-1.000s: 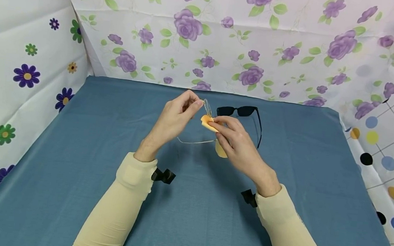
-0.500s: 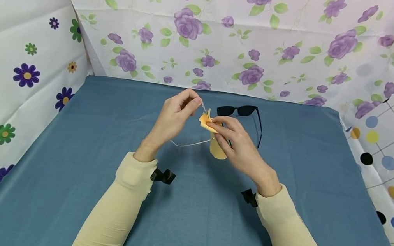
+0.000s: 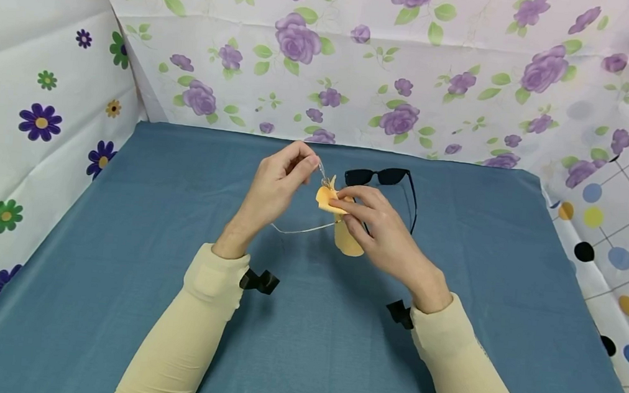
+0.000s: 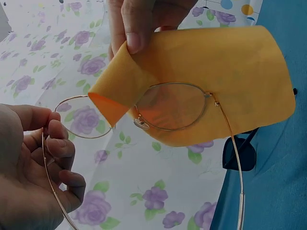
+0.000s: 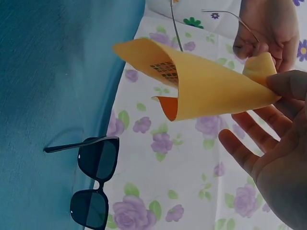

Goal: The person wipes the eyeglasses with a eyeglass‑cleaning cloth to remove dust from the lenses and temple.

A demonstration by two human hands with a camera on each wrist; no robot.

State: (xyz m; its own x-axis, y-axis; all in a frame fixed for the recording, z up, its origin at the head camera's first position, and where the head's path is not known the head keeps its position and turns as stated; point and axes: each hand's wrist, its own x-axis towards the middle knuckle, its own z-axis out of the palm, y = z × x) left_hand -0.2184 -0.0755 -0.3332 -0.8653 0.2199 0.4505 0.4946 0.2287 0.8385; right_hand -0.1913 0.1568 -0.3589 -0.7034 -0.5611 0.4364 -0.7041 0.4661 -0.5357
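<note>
My left hand (image 3: 279,178) pinches a pair of thin gold-rimmed eyeglasses (image 4: 170,128) at one end of the frame, in front of the far table edge. One temple arm runs down past its palm in the left wrist view. My right hand (image 3: 376,224) pinches a yellow cleaning cloth (image 4: 230,72) between thumb and fingers. A folded corner of the cloth laps over the glasses near the bridge, and the rest hangs behind the other lens. In the right wrist view, the cloth (image 5: 211,88) drapes in a curl from the fingertips and hides most of the frame.
Black sunglasses (image 3: 391,177) lie on the blue tablecloth (image 3: 301,345) just beyond my right hand, one arm unfolded toward me. A flowered white sheet (image 3: 352,87) hangs behind the table, with more patterned sheets at both sides.
The eyeglasses have tilted and the lens that showed upright now appears nearly edge-on. The cloth has shifted slightly left, with more of its hanging part in sight. Both hands keep their pinch.
</note>
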